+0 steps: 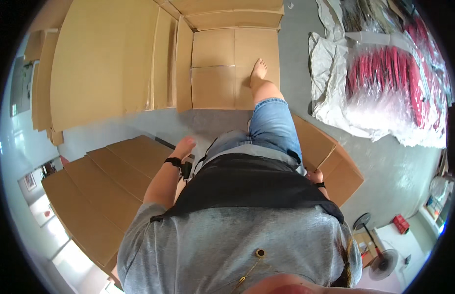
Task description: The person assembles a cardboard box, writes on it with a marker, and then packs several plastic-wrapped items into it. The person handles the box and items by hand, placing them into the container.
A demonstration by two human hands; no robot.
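Observation:
My right hand (314,176) is closed on the edge of an open brown cardboard box (342,171) beside my right hip. My left hand (184,146) hangs by my left thigh, above the floor and close to a stack of flat cardboard (110,171). Its fingers are mostly hidden, and I cannot make out anything in them. Both wrists wear black bands. Ahead, my bare foot (259,71) rests on the bottom panel of a large cardboard carton (212,88), whose seam runs across it.
Tall carton panels (105,59) stand at the far left. At the far right, red items in clear plastic (384,73) lie against white sacking (325,63). A fan (382,264) and a red basket (401,224) are at the near right, on the grey floor (389,171).

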